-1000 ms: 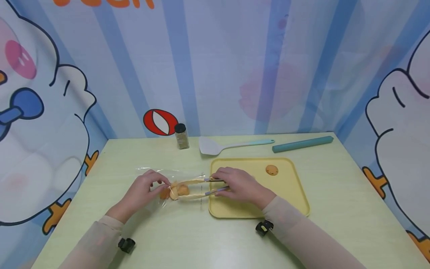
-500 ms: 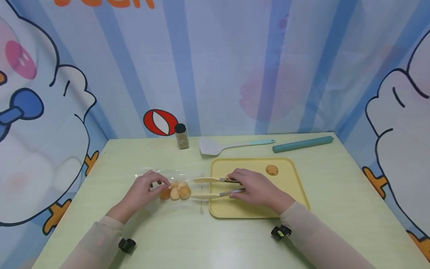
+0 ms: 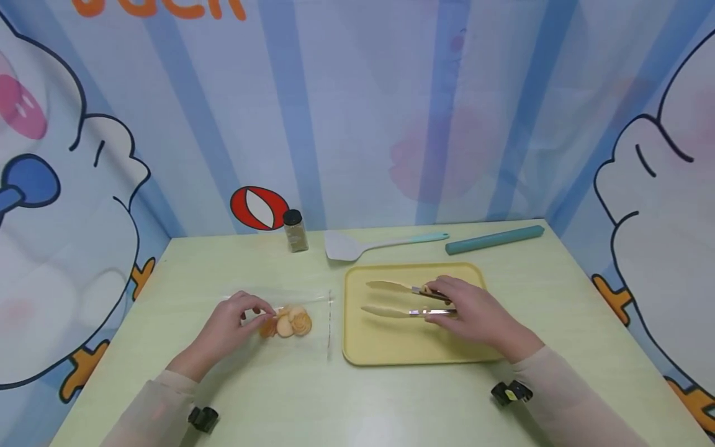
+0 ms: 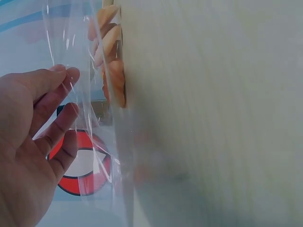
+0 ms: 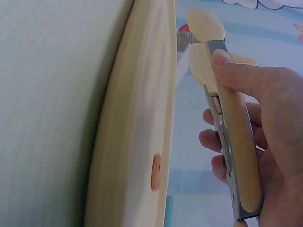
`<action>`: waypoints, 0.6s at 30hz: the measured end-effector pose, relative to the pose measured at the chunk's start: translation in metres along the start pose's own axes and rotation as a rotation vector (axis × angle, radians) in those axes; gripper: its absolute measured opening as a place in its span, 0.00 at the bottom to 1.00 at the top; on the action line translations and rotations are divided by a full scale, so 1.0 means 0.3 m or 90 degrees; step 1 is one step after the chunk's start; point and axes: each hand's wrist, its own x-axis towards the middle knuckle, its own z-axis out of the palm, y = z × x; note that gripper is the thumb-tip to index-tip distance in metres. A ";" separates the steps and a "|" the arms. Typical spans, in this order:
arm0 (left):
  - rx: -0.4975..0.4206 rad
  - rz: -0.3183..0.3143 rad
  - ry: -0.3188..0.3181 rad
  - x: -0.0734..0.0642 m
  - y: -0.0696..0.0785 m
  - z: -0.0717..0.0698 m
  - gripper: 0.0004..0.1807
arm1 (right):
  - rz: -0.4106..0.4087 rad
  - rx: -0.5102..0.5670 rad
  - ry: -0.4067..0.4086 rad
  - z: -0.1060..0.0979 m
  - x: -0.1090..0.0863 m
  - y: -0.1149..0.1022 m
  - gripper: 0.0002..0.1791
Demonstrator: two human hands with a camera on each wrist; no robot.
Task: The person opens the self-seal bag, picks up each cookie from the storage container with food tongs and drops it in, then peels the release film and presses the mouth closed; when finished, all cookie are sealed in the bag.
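Observation:
My left hand pinches the upper film of a clear plastic bag between thumb and fingertips. Several golden cookies lie inside the bag, and its open end faces the tray. In my right hand is a pair of tongs, gripped around the handles. The cream tips of the tongs stand apart over the yellow tray, nothing between them. One round cookie lies on the tray in the right wrist view; my right hand hides it in the head view.
A small black-capped spice jar stands at the back of the table. Beside it lie a pale spatula and a teal rod. A printed curtain hangs behind the table.
My right hand has drawn the tongs rightward, out of the bag and over the tray. The left hand keeps its pinch on the bag. The head view has shifted slightly.

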 end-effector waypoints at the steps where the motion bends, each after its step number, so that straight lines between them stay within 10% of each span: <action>1: -0.002 -0.003 0.001 -0.001 0.001 0.000 0.07 | 0.008 0.002 0.002 -0.008 -0.011 0.017 0.29; 18: -0.006 -0.004 -0.007 -0.004 0.003 0.011 0.08 | 0.142 -0.037 0.026 -0.134 -0.165 0.219 0.30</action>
